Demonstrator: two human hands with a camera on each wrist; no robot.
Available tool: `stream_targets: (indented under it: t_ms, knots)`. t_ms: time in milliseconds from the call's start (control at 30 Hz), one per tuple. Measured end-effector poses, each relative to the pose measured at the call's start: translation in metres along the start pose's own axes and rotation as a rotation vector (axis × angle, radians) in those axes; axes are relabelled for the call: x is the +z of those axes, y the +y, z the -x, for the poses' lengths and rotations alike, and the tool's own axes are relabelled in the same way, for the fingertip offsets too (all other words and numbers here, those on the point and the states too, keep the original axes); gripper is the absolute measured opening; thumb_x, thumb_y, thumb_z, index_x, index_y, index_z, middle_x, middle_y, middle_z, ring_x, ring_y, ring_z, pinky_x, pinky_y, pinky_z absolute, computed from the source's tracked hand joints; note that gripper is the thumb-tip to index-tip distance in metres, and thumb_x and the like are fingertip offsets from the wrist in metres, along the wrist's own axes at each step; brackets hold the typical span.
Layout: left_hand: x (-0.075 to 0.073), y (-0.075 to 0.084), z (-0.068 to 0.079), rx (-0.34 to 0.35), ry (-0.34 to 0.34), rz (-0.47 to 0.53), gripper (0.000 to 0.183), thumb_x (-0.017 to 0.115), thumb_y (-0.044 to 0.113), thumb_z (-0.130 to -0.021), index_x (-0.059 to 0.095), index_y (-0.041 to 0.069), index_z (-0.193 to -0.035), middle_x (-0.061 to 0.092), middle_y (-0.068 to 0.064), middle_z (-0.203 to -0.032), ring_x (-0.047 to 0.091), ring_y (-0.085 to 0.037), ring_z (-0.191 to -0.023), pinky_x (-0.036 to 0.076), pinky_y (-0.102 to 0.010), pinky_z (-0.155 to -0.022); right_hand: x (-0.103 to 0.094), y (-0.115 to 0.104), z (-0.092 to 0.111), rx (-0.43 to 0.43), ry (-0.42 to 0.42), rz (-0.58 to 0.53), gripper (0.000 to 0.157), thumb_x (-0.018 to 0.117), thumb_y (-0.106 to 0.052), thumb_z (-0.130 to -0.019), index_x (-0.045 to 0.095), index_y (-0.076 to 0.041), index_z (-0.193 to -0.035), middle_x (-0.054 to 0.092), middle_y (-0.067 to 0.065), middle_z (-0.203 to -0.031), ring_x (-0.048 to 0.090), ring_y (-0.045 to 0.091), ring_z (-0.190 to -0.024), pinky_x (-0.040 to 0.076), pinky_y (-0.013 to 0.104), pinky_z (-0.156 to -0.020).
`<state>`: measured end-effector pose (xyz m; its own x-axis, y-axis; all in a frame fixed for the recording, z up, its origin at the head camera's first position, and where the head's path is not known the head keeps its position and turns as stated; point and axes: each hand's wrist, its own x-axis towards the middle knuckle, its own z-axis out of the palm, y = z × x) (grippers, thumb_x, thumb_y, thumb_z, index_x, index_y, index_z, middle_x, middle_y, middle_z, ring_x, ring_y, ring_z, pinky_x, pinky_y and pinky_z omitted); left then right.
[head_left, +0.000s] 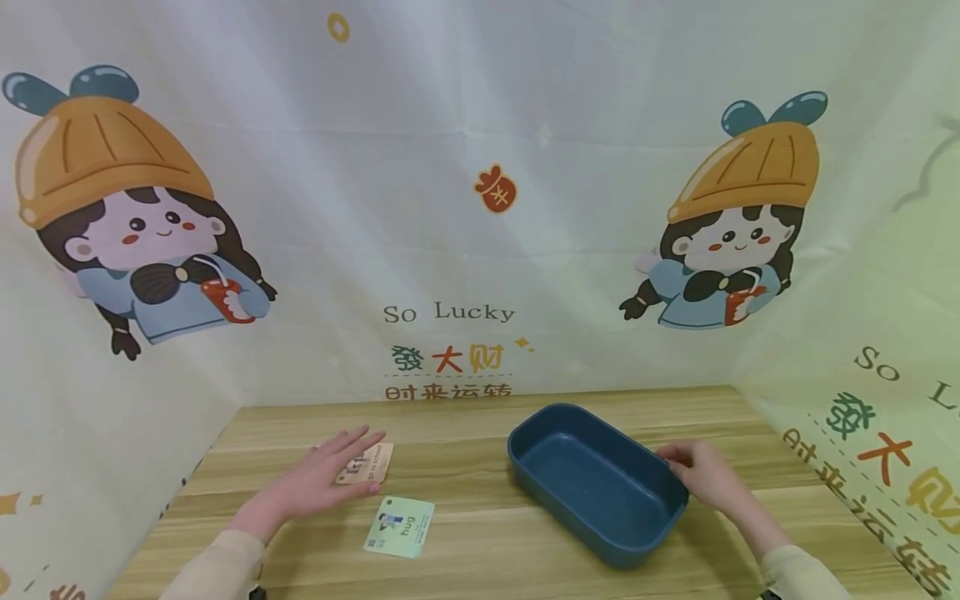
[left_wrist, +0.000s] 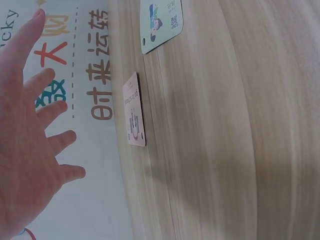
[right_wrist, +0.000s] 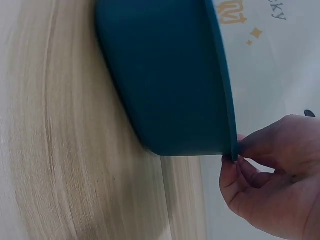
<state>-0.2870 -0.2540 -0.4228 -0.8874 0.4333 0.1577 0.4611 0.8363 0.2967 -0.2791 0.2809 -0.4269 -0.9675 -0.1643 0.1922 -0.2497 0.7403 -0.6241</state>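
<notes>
My right hand pinches the rim of a dark blue rectangular bin at its right end; in the right wrist view the thumb and fingers grip the lip of the bin. The bin's inside is bare. My left hand hovers with fingers spread over a pinkish card reading "go to school", hiding part of it. Nearer to me lies a pale green card with "hug" and a cartoon on it. Seen from the left wrist, the palm of the left hand stands apart from both cards.
Everything stands on a wood-grain table. A white printed cloth with cartoon figures and lettering rises behind the table and along both sides. Bare tabletop lies between the cards and the bin.
</notes>
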Motion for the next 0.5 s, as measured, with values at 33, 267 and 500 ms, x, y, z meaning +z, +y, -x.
stream_targets:
  t_ms: [33, 267, 500]
  knots:
    - [0.001, -0.001, -0.001, -0.003, 0.0, 0.0, 0.074, 0.047, 0.065, -0.082, 0.028, 0.029, -0.144, 0.023, -0.011, -0.15, 0.023, -0.041, -0.133, 0.017, -0.068, -0.1, -0.001, 0.001, 0.001, 0.013, -0.017, -0.039, 0.021, 0.051, 0.005, -0.086, 0.063, 0.008, -0.104, 0.064, 0.022, -0.099, 0.062, 0.03, -0.088, 0.051, 0.033, -0.067]
    - [0.002, -0.003, -0.002, -0.015, 0.007, 0.021, 0.07, 0.051, 0.057, -0.085, 0.029, 0.026, -0.144, 0.026, -0.013, -0.148, 0.025, -0.041, -0.133, 0.018, -0.067, -0.1, -0.008, 0.009, 0.007, 0.11, -0.11, -0.28, 0.027, 0.048, 0.002, -0.089, 0.055, 0.016, -0.111, 0.062, 0.025, -0.101, 0.061, 0.023, -0.086, 0.052, 0.029, -0.066]
    - [0.006, -0.007, -0.005, -0.017, 0.01, 0.025, 0.069, 0.05, 0.055, -0.086, 0.028, 0.026, -0.144, 0.027, -0.014, -0.148, 0.027, -0.042, -0.132, 0.018, -0.067, -0.099, -0.009, 0.015, 0.014, 0.173, -0.178, -0.507, 0.034, 0.042, 0.002, -0.091, 0.044, 0.021, -0.119, 0.06, 0.024, -0.108, 0.062, 0.019, -0.09, 0.052, 0.031, -0.075]
